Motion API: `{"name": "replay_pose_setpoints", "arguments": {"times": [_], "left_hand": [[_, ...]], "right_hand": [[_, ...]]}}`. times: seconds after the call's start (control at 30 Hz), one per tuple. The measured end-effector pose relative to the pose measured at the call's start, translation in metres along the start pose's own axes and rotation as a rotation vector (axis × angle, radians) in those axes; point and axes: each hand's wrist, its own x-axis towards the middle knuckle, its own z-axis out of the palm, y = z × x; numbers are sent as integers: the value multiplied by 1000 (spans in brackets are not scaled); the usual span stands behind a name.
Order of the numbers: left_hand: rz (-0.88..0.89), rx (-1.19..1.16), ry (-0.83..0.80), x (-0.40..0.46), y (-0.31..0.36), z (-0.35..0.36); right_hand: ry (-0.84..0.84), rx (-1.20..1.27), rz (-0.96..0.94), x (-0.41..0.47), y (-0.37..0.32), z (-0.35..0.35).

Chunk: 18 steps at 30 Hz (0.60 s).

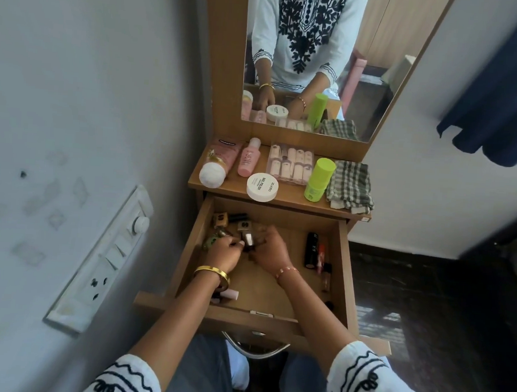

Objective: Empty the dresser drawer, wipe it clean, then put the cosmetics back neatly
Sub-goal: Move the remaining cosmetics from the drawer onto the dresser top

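Note:
The wooden drawer (256, 290) stands pulled open below the dresser top. Both my hands are inside it at the back left. My left hand (222, 251) curls its fingers round small nail polish bottles (218, 220). My right hand (270, 251) grips a dark bottle with a silver cap (248, 240). Lipsticks and small tubes (316, 250) lie along the drawer's right wall. A pale pink bottle (227, 294) lies at the front left, under my left wrist.
On the dresser top (236, 185) lie a pink tube (218, 161), a pink bottle (249, 161), a white round jar (262, 187), a clear nail box (290, 167), a green stick (319, 180) and a checked cloth (349, 185). A mirror (322, 59) rises behind. A switchboard (103, 258) hangs on the left wall.

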Motion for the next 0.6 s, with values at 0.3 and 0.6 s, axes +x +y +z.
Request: {"name": "replay_pose_setpoints", "arguments": {"times": [0.3,0.6], "left_hand": [[-26,-241,134,-3,3,-7],[-87,-364,197,4,2,-7]], "right_hand": [[-47,-17,-109,-3,-7,4],[-77,-355,-126,16,-5,4]]}}
